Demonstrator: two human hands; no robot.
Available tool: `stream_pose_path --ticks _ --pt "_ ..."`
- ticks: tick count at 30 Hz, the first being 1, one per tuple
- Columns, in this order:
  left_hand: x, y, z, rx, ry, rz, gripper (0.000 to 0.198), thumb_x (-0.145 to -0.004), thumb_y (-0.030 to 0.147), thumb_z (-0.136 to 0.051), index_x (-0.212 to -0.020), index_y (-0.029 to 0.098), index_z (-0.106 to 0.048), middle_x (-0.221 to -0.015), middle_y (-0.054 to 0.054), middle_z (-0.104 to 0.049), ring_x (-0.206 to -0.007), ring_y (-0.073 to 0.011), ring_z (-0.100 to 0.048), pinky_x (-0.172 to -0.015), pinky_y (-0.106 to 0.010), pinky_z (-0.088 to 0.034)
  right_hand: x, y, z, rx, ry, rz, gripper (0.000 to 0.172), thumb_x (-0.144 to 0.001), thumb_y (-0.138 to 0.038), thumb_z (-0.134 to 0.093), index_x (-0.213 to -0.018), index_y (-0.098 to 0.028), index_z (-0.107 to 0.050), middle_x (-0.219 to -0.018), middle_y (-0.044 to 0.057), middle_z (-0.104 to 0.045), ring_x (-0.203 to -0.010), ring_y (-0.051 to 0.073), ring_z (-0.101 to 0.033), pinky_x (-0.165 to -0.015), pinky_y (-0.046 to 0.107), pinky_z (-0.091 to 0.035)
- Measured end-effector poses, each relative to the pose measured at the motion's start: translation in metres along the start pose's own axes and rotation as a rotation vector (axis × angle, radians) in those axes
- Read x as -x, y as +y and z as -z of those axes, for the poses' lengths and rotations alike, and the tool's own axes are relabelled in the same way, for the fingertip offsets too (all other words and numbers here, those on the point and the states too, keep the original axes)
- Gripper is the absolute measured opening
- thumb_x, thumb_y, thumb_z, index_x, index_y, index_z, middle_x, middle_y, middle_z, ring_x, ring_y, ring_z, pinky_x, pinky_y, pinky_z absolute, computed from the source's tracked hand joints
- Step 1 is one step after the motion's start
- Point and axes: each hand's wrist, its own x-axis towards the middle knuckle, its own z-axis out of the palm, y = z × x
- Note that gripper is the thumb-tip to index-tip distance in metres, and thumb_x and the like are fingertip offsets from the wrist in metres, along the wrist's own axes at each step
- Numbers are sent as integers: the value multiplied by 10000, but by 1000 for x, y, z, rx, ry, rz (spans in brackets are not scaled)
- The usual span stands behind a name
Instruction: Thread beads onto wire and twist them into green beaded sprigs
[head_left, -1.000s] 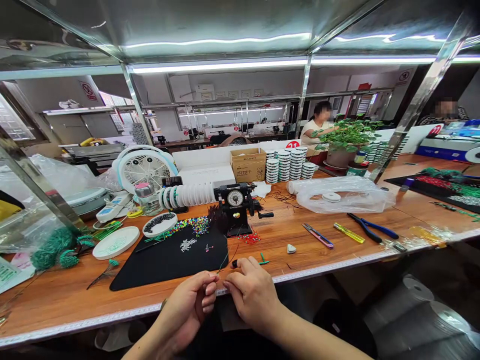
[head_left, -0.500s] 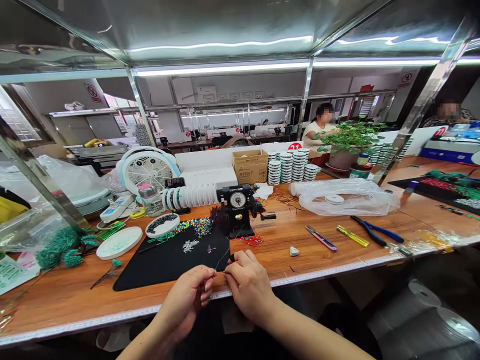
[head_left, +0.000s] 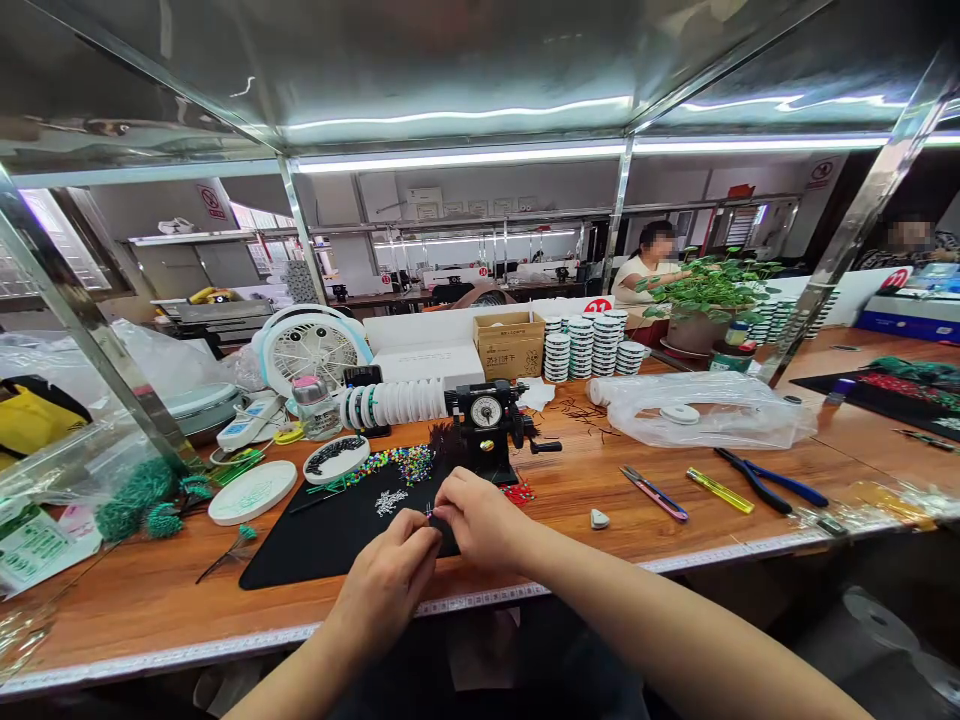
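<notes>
Your left hand (head_left: 391,568) and right hand (head_left: 476,518) meet over the black mat (head_left: 322,548), fingers bent inward beside tiny pins (head_left: 430,511) lying there; too small to tell whether either grips one. Step, as judged: pin pickup. Next calls for a light fingertip pinch.

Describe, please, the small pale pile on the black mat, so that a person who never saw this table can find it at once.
On the wooden table, find the black mat near the front edge. Just beyond the left hand lies the small silvery-white pile. Its single pale colour sets it apart from the multicoloured beads behind it.
</notes>
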Motion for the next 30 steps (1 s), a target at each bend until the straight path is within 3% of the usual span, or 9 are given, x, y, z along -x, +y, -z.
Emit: stream_pose_path --ticks 3,5,8,10,14,17,21,26,30 --pt "-4 -6 1 20 -28 -83 197 -816 165 -509 -847 255 -681 -1100 -76 -610 -888 -213 -588 -815 -284 -386 -10 4 2 -36 -23 -55 105 -782 -88 -554 -707 -152 -590 -725 11 -580 -678 127 -543 -611 223 -412" --pt "-7 -6 1 119 -35 -64 170 -801 168 -531 -828 243 -681 -1061 -74 -635 -904 -213 -585 -831 -278 -381 -9 3 6 -33 -5 -67 91 -782 -95 -563 -724 -152 -605 -745 15 -588 -688 127 -548 -619 226 -414" --pt "-11 0 1 399 70 183 93 -759 227 -592 -699 193 -656 -777 -56 -635 -701 -176 -555 -679 -252 -407 5 -4 6 28 185 -79 64 -823 -203 -577 -816 -162 -625 -839 45 -572 -799 159 -540 -698 265 -411" --pt "-11 3 0 662 104 440 134 -729 273 -619 -646 167 -628 -536 9 -510 -479 -114 -413 -504 -221 -341 18 -10 0 67 272 -94 158 -788 -334 -640 -755 -180 -638 -789 38 -553 -780 173 -528 -676 277 -402" --pt "-10 5 0 980 61 662 156 -724 280 -611 -664 136 -616 -409 88 -322 -389 -56 -167 -418 -193 -181 41 -18 -22 16 172 -154 151 -774 -301 -660 -661 -202 -640 -678 8 -528 -664 148 -515 -586 250 -399" --pt "-10 4 3 912 60 592 132 -716 257 -616 -652 141 -619 -496 40 -470 -409 -64 -283 -430 -191 -235 46 -19 -26 83 215 -27 134 -835 -148 -537 -762 -192 -641 -800 46 -562 -784 180 -518 -680 284 -428" --pt "-7 4 8 480 -17 282 117 -762 251 -593 -704 185 -672 -720 -46 -633 -698 -185 -547 -668 -259 -409 32 -17 -12 135 157 213 188 -825 -66 -452 -883 -164 -602 -967 85 -554 -870 191 -509 -753 301 -430" --pt "3 3 4 112 7 32 203 -813 203 -520 -897 260 -696 -1047 -87 -619 -885 -226 -567 -802 -295 -389 1 -7 -1 -59 39 -50 140 -815 -71 -483 -770 -161 -579 -784 22 -554 -690 129 -521 -612 231 -407" --pt "1 1 -1 122 -10 -5 203 -811 187 -516 -897 247 -690 -1095 -96 -620 -934 -236 -560 -848 -308 -361 -7 -2 0 -103 21 -80 142 -781 -65 -543 -696 -165 -598 -724 -2 -563 -669 116 -532 -600 213 -407"
